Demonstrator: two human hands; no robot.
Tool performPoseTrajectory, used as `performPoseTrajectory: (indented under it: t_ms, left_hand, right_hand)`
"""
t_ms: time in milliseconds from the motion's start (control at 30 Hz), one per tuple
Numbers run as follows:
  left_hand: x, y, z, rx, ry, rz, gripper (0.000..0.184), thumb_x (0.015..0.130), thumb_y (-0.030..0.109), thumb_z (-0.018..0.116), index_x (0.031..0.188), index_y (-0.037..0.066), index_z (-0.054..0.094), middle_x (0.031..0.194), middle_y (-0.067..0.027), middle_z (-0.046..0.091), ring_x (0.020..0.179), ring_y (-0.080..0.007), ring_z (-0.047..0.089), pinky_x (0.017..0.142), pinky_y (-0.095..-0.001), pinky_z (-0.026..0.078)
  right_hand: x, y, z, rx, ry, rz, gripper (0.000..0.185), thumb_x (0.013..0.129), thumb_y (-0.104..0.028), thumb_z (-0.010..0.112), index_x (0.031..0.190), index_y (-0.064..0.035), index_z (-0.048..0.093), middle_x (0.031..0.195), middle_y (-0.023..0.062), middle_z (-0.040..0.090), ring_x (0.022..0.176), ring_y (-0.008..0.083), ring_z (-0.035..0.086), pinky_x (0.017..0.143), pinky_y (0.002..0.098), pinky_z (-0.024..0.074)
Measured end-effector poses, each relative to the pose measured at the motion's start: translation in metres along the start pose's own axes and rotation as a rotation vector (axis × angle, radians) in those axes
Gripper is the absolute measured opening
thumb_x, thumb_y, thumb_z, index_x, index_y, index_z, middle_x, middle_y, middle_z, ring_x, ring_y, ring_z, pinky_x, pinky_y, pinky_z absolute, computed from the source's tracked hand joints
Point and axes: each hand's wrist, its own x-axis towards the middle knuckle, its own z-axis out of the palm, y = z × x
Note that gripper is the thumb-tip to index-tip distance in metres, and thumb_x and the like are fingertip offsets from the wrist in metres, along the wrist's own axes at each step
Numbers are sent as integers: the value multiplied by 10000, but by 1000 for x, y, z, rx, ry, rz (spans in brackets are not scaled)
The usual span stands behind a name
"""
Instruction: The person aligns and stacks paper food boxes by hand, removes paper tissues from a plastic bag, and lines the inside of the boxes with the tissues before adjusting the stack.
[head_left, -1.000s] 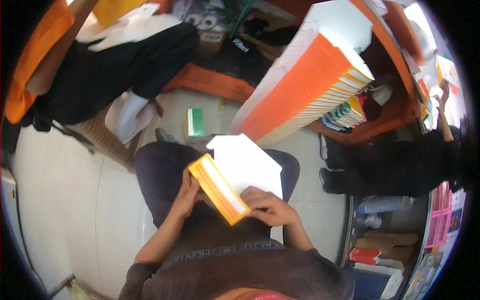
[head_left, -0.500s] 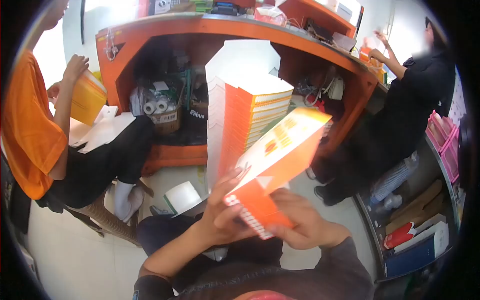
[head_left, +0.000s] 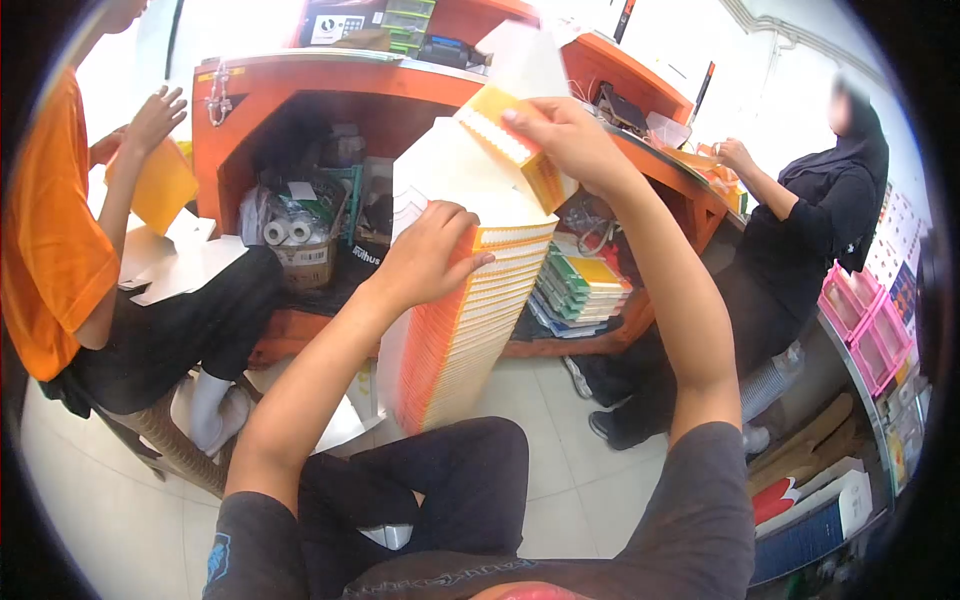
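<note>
A tall stack of folded cardboard boxes (head_left: 465,340), orange on one side with yellow and white edges, stands before me and leans slightly. My right hand (head_left: 570,140) grips a yellow-and-white cardboard box (head_left: 545,183) by its upper edge, above the top of the stack. This box is tilted, and a white flap rises behind it. My left hand (head_left: 430,250) lies on the upper left edge of the stack, fingers stretched over it and thumb apart.
An orange workbench (head_left: 275,110) stands behind the stack, with more stacked boxes (head_left: 585,285) on its lower shelf. At left sits a person in an orange shirt (head_left: 60,220) holding a yellow box. Another person in black (head_left: 825,190) stands right, near pink baskets (head_left: 865,320).
The orange box that both hands held near my lap is no longer there. My hands have moved forward and up to the stack, and the view has shifted so more of it shows.
</note>
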Motion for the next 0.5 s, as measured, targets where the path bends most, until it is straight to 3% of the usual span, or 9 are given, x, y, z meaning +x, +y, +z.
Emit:
performPoseTrajectory:
  t_ms: [167, 267, 367, 467, 500]
  left_hand:
    - [-3, -2, 1, 47, 34, 38, 404, 888, 323, 784, 1080, 2, 631, 1084, -159, 594, 1045, -349, 585, 915, -437, 514]
    - [-4, 0, -1, 45, 35, 53, 411, 882, 311, 794, 1094, -3, 634, 1104, -166, 589, 1057, -342, 593, 905, -428, 523]
    - [-5, 4, -1, 2, 32, -2, 424, 886, 313, 794, 1112, -9, 636, 1132, -177, 575, 1071, -341, 599, 905, -421, 526]
    - [-8, 8, -1, -28, 66, -63, 440, 883, 282, 803, 1147, -21, 626, 1160, -186, 558, 1084, -338, 600, 925, -408, 523]
    - [-8, 7, 0, -67, 119, -59, 448, 875, 260, 812, 1160, -23, 613, 1158, -186, 554, 1078, -336, 599, 925, -407, 522]
  right_hand:
    - [17, 13, 13, -60, -161, 102, 469, 1018, -326, 645, 1236, 88, 684, 1079, 105, 747, 945, 126, 684, 854, 289, 543]
    - [21, 11, 17, -75, -106, 46, 424, 988, -331, 644, 1137, 55, 738, 972, 120, 761, 844, 165, 698, 788, 339, 551]
    - [17, 0, 22, -104, -89, 0, 447, 983, -347, 641, 1135, 63, 730, 931, 144, 760, 814, 196, 700, 772, 362, 553]
    - [17, 5, 24, -325, -211, 65, 469, 999, -364, 651, 1184, 64, 708, 994, 114, 758, 883, 139, 692, 816, 327, 549]
    - [16, 12, 28, -375, -207, 34, 439, 1003, -350, 638, 1170, 48, 716, 952, 134, 761, 863, 160, 700, 811, 363, 550]
